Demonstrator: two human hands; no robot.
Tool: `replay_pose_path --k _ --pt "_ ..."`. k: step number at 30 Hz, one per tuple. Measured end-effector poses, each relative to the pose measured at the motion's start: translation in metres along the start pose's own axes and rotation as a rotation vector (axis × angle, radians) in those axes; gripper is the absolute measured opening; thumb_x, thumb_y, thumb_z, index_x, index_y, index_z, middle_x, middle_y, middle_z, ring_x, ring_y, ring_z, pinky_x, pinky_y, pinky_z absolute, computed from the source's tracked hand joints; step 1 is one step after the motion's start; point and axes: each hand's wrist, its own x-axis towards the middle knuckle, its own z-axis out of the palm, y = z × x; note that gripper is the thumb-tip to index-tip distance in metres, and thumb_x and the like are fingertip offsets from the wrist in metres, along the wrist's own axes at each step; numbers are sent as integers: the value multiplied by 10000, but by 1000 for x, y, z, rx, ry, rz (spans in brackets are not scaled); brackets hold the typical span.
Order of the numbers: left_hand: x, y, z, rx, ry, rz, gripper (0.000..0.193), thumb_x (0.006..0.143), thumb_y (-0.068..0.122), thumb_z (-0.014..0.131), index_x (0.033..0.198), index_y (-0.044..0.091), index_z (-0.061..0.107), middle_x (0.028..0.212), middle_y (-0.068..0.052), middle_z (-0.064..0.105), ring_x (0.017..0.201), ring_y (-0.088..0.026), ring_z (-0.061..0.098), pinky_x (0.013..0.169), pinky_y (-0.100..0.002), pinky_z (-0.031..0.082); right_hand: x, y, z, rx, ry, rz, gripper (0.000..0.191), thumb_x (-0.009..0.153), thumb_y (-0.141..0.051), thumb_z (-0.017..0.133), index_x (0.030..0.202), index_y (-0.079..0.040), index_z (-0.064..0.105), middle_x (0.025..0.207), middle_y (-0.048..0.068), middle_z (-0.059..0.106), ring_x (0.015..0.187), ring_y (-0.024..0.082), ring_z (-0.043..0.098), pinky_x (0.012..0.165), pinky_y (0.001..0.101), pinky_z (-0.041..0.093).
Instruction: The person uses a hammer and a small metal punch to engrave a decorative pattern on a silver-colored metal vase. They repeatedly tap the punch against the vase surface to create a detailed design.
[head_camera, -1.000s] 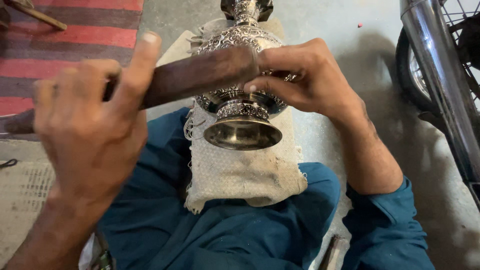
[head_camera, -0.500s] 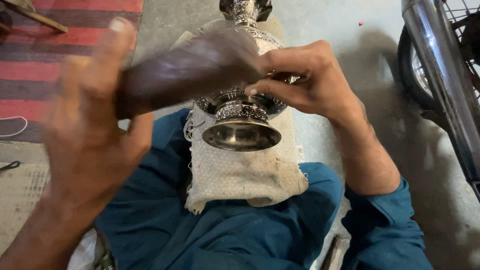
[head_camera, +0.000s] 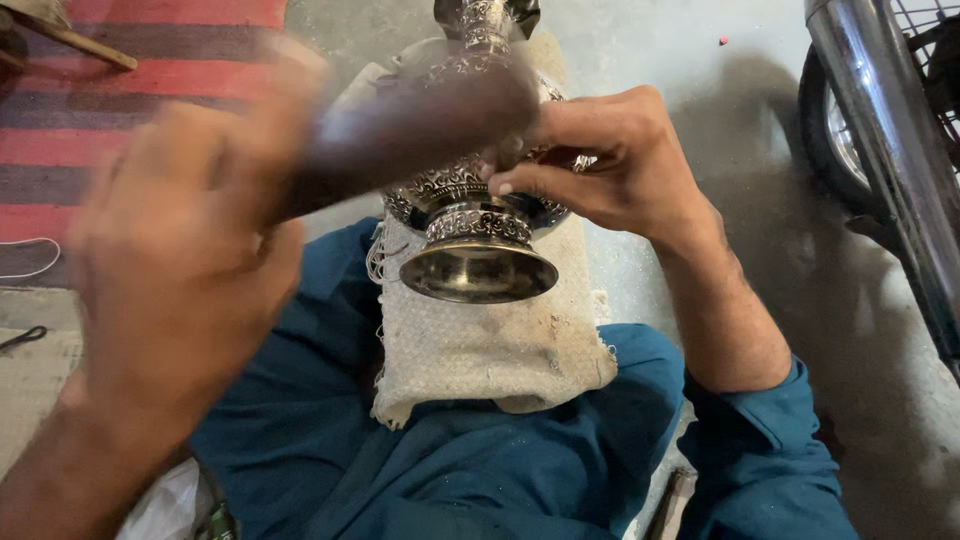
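Centrally, ornate metal vase lying on its side on burlap cloth across teal-clad lap, flared foot facing camera at 6 o'clock. Left hand blurred at 9 o'clock, fingers closed around dark wooden mallet angled over the vase; right hand at 3 o'clock, fingertips pinched against vase body, what is pinched unclear. Striped rug at 11 o'clock, motorbike wheel at 2 o'clock.
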Motion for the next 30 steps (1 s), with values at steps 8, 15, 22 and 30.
replay_pose_path --k 8,15,22,30 --pt "15 4 -11 44 46 80 698 889 16 789 1516 205 547 942 -81 566 837 -293 584 775 -449 470 -6 6 1 41 -12 -40 128 1041 -104 778 1149 -40 752 1020 83 791 919 156 801 768 245 665" --pt "16 4 -10 122 21 109 708 956 39 763 1584 219 490 960 -58 565 829 -262 575 793 -429 459 -6 10 3 -21 14 -42 167 956 -138 824 1077 -42 760 930 84 788 807 150 783 682 261 637" --pt "9 -6 -4 117 73 153 700 948 48 733 1580 231 497 980 -51 536 880 -257 555 863 -420 425 -13 14 4 -2 17 -40 155 1002 -120 788 1144 -62 763 990 90 795 871 149 790 723 254 640" --pt "1 -10 -1 172 -14 134 748 972 35 688 1651 239 450 1004 -20 516 903 -222 536 853 -373 385 -15 14 7 13 57 -34 181 980 -126 809 1135 -48 760 990 90 796 864 150 789 715 263 635"
